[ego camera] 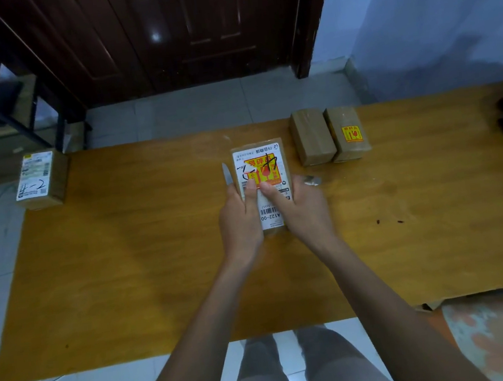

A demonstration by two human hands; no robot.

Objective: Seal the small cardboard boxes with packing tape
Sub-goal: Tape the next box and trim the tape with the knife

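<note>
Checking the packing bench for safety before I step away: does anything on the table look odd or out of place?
A bare knife blade lies right beside the left hand as both hands hold the labelled box. Also, one box overhangs the table's far left corner.

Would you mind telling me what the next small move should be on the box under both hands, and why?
Probably run both thumbs outward along the labelled box to press its tape flat. The left hand and right hand already hold its sides, thumbs on top; a knife lies beside it, and two boxes sit apart, apparently done.
</note>
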